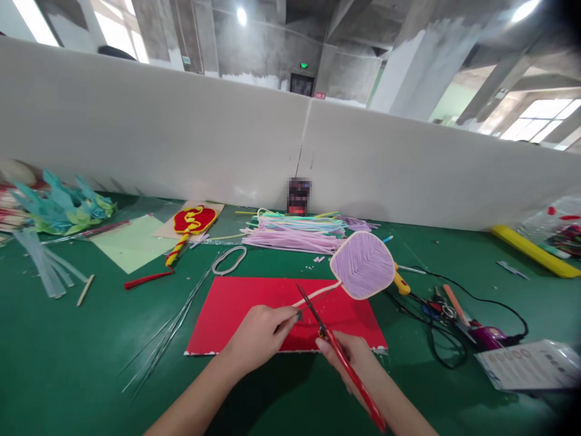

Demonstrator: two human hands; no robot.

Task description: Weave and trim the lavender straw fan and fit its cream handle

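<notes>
My left hand (pixel 263 336) is closed in a pinch by the cream stem (pixel 318 294) of a purple leaf-shaped piece (pixel 363 265). The piece looks made of fuzzy pipe cleaners with a cream outline. Something small and dark shows at the left fingertips; I cannot make it out. Red-handled scissors (pixel 349 369) are gripped in my right hand (pixel 358 360), their dark blade crossing near the stem. Whether the blades touch the stem I cannot tell. Both hands are above a red board (pixel 227 312) on the green table (pixel 91 369).
Behind lie purple and pale pipe cleaners (pixel 295 236). At left are thin wires (pixel 177 321), a red-and-yellow fan-shaped piece (pixel 195 219), green paper (pixel 136 242) and glue sticks (pixel 48 266). A yellow-handled tool (pixel 402 282), corded purple tool (pixel 488 336) and yellow bar (pixel 535 251) lie right.
</notes>
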